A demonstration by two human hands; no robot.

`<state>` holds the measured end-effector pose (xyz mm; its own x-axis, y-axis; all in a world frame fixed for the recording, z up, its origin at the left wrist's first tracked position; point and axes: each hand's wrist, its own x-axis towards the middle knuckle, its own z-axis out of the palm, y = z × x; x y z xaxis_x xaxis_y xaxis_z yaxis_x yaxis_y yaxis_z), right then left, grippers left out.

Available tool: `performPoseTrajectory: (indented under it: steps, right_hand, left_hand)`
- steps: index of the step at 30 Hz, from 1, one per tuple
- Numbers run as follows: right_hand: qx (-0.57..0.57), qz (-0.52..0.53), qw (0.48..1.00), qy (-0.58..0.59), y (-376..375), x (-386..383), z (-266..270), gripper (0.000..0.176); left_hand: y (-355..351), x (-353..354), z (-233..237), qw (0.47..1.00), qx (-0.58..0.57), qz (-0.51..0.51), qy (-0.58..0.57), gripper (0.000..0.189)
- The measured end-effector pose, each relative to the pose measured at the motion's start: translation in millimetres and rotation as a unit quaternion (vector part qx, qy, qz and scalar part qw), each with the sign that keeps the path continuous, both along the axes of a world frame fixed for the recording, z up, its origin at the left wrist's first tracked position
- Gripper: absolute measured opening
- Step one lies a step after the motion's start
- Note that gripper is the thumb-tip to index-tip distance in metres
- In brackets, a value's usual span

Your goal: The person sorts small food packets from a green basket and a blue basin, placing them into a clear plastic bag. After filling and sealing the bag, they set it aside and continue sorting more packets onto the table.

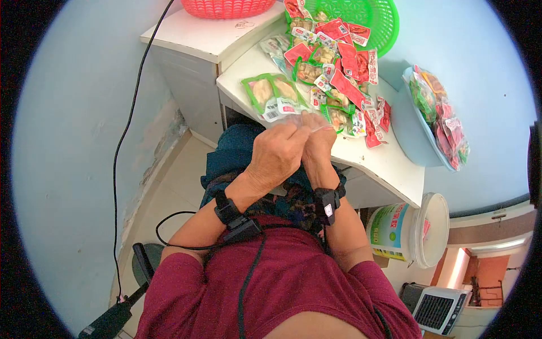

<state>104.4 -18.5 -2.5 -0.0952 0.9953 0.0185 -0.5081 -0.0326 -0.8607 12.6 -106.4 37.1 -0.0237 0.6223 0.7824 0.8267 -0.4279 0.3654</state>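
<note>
Near the table's front edge, my left hand [276, 151] is closed in a pinch on the gathered end of a clear plastic bag [272, 97]. Right beside it, my right hand [318, 138] has its fingers closed on the same end, the two hands touching. Green-edged snack packets with pale pieces show inside the bag, which lies on the white table [240, 76]. Just beyond my right hand spreads a pile of small red packets [349, 89] and green-edged packets [309, 72]. My fingertips are partly hidden by the hands themselves.
A green basket [388, 28] is tipped at the back behind the pile, with a red basket [228, 7] at the top. On the right stand a light-blue basin [407, 127] of bagged packets and a white bucket [435, 229]. A black cable [125, 133] hangs at left.
</note>
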Motion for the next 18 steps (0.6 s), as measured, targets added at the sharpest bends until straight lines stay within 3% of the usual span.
performPoseTrajectory:
  steps: [5,10,18]
  right_hand:
    - [-0.042,-0.048,0.998,-0.018,-7.1,-3.2,12.5,0.016]
    - [-0.032,0.010,0.997,-0.075,-7.7,-0.9,13.5,0.040]
    - [0.132,0.048,0.956,-0.257,-4.1,-2.5,13.5,0.052]
  left_hand:
    - [0.7,2.1,-0.7,1.000,-0.001,-0.002,-0.004,0.014]
    - [-0.5,0.4,-0.7,1.000,-0.011,-0.002,-0.007,0.014]
    - [-3.7,-1.3,0.9,1.000,-0.014,-0.010,0.000,0.017]
